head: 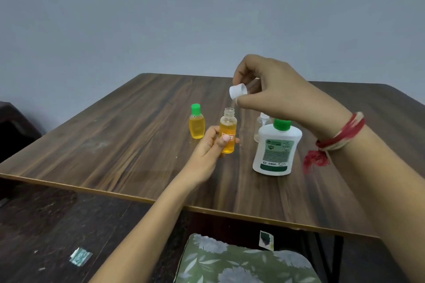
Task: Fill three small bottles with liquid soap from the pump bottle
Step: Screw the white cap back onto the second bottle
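My left hand [208, 151] wraps the open, soap-filled small bottle [227, 132] mid-worktop [115, 145], fingers pressed round its lower body. My right hand [273, 89] pinches its white cap [238, 91] above. It looks light, slick and easily tipped, so I'd keep gripping low.

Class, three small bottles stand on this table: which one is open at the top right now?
The middle bottle, held by the left hand, has a bare neck. The right hand holds its white cap above. The left bottle wears a green cap; the clear one looks capped.

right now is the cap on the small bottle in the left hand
No, the small bottle in the left hand has a bare open neck, and the right hand holds a white cap above it.
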Demonstrator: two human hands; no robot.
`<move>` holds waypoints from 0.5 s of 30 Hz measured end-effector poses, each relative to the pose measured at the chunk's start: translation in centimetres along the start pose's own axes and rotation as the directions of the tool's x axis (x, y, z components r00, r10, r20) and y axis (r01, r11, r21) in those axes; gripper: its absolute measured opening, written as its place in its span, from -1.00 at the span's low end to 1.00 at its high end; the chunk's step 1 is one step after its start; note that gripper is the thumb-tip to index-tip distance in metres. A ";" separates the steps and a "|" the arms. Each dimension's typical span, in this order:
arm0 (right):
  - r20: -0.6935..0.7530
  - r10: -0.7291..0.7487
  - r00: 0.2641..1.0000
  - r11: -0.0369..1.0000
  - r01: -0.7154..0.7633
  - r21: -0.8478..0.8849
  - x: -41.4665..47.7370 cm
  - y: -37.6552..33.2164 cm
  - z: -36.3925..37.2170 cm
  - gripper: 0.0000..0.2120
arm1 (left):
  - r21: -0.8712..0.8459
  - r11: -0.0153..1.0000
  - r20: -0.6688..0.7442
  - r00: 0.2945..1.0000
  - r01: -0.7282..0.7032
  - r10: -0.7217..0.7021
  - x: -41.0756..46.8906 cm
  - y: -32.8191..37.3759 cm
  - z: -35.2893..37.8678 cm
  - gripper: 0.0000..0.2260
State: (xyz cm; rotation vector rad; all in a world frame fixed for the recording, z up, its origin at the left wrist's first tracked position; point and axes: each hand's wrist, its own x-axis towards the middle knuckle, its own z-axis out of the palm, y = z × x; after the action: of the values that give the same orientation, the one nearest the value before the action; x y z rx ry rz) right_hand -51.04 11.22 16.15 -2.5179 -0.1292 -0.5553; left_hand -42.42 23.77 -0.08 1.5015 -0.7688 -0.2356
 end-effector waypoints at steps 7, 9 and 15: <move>0.097 0.000 0.995 0.999 -0.005 0.052 0.0 1.6 -0.5 -0.63 | 0.011 1.000 -0.020 1.000 -0.010 0.010 -0.1 0.2 0.6 -0.82; 0.076 0.001 0.997 0.998 -0.006 0.062 0.2 1.9 -0.1 -0.70 | 0.012 1.000 -0.024 1.000 -0.006 0.006 -0.2 0.3 0.6 -0.86; 0.034 0.075 0.997 0.991 -0.079 0.112 0.8 2.7 1.1 -0.75 | 0.009 1.000 -0.017 1.000 -0.015 0.015 -0.6 0.7 0.7 -0.78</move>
State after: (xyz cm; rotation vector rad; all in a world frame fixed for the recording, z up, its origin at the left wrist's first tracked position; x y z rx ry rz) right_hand -49.35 9.53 14.35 -2.4102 -0.0719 -0.4670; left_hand -43.49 23.63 0.35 1.5038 -0.7681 -0.2084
